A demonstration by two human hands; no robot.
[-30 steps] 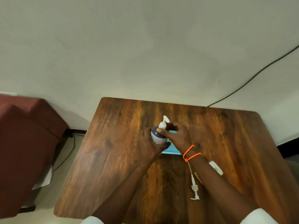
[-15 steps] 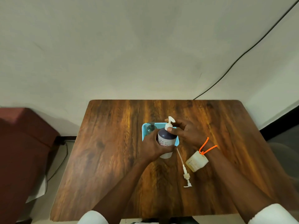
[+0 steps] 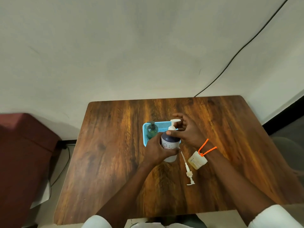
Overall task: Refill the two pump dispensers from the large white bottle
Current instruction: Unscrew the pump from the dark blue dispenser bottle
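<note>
Navy-and-white pump dispenser (image 3: 170, 143) upright at table (image 3: 107, 153) centre, just in front of blue tray (image 3: 144, 134). Left hand (image 3: 156, 151) wraps its body. Right hand (image 3: 189, 130) around white pump top, thumb on collar. Green dispenser (image 3: 152, 130) in tray. Large white bottle (image 3: 197, 160) beside right wrist; loose pump (image 3: 189, 174) on table nearby.

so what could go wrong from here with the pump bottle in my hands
1. The right hand works the white pump of the dark bottle, which only the left hand steadies; a hard twist might slip it.
2. The loose pump lies just beside that bottle, so a forearm could sweep it off.
3. The cream bottle lies on its side under the right wrist and may roll.
</note>
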